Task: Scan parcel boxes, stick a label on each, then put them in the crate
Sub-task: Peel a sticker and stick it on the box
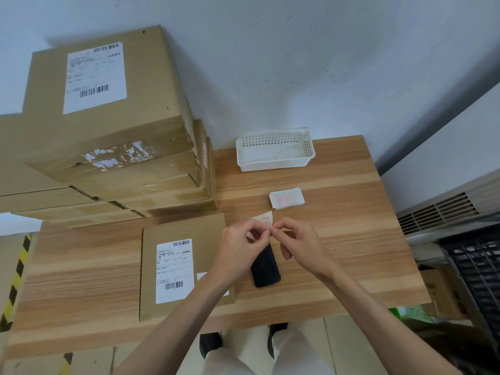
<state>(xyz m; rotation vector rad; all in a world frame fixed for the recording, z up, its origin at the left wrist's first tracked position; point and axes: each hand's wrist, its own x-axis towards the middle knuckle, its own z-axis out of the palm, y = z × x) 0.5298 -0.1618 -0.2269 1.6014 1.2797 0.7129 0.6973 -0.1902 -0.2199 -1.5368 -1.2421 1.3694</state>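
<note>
Both hands, left (240, 249) and right (299, 246), pinch a label (263, 221) above the table, probably peeling its backing; peel slowly, then press it flat onto the box (173, 250) lying just left

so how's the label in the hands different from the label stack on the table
The single label is pinched between the left hand and right hand, held above the table; the label stack lies flat on it, untouched. The held one is a single sheet, bent and partly hidden by fingers; the stack is several sheets with its top face fully visible. Both are white with red print.
</note>
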